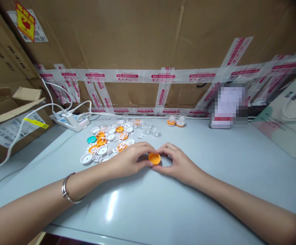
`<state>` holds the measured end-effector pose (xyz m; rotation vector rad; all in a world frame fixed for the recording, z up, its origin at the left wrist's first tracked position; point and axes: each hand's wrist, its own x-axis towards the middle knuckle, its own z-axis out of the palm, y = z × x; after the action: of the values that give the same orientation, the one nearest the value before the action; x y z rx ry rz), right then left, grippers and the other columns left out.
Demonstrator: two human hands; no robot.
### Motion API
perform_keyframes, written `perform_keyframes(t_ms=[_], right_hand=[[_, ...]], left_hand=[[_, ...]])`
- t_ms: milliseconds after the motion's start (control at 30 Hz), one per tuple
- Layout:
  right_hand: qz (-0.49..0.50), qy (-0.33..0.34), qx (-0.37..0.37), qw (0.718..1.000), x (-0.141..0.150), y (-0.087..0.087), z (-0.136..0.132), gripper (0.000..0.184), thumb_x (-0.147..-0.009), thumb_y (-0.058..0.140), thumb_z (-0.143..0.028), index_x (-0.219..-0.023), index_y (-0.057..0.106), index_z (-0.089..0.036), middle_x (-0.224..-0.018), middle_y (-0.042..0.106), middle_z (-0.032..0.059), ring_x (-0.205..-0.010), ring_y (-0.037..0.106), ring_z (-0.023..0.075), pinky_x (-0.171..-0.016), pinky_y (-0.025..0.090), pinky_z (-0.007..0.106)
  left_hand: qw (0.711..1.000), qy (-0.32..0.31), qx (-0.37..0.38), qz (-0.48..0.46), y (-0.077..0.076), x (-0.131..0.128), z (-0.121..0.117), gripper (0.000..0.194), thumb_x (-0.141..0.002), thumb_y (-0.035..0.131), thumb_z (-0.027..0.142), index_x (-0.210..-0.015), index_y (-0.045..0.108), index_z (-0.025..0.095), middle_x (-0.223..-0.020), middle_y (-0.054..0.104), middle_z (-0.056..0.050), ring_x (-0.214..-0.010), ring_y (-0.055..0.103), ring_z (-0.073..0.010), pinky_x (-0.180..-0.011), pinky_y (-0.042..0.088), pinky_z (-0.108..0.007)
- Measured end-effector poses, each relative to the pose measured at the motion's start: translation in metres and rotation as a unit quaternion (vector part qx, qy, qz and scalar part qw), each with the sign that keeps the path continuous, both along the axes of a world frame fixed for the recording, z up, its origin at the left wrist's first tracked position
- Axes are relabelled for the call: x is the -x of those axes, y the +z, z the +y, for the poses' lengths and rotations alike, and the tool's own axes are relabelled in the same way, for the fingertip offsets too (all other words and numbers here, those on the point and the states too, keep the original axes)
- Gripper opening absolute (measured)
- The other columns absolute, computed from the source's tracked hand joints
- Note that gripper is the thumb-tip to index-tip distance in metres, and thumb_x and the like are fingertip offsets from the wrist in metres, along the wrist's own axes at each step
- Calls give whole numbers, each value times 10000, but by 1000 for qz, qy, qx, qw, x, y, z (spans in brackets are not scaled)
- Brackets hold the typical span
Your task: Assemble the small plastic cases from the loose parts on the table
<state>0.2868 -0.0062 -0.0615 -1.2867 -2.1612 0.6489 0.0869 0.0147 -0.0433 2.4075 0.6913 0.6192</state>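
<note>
Orange round piece, open-topped, raised rim, small pale spot at centre, just below the middle of the frame, pinched by thumb and fingers of left hand and right hand.

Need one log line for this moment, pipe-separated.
left hand: holding orange round part | right hand: holding same part | loose parts: scattered on table, left | two clear-topped pieces: beyond hands

Goblet sign on yellow sticker, Chinese-lettered tape

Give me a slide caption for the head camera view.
Left hand and right hand hold an orange round part near scattered white and orange pieces.
</note>
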Motion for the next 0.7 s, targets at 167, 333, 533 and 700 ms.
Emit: perform_keyframes(t_ms=[167, 333, 533, 700], right_hand=[[-4, 14, 6, 1000, 0, 4, -1, 236, -667, 664, -204, -902, 645, -209, -901, 603, 43, -883, 564, 213, -824, 434, 359], [10, 10, 3, 1000, 0, 3, 0, 214, -674, 661, -212, -887, 652, -206, -897, 619, 48, -876, 572, 214, -813, 444, 357], [20, 7, 7, 1000, 0, 1, 1, 229, -676, 668, -239, -904, 664, -217, -902, 630, 48, -896, 575, 222, -808, 449, 354], [19, 10, -1, 1000, -1, 0, 0, 200, -672, 680, -261, -869, 665, -231, -869, 626, 34, -862, 575, 213, -788, 453, 346]], left_hand=[[1000, 8, -1, 11, 0, 0, 0, 286, -831, 577, 193, -1117, 581, 204, -974, 596, -58, -912, 547, -166, -810, 433, -284], [1000, 18, 9, 21, 2, -2, -2, 286, -836, 572, 213, -1120, 597, 200, -900, 575, -51, -841, 548, -155, -750, 433, -262], [998, 50, 15, 22, 0, -4, -2, 254, -799, 624, 249, -1042, 624, 174, -882, 577, -51, -799, 544, -156, -718, 431, -267], [998, 14, 52, 14, 0, -2, 1, 297, -827, 577, 201, -1123, 604, 208, -927, 584, -61, -854, 561, -166, -780, 444, -292]])
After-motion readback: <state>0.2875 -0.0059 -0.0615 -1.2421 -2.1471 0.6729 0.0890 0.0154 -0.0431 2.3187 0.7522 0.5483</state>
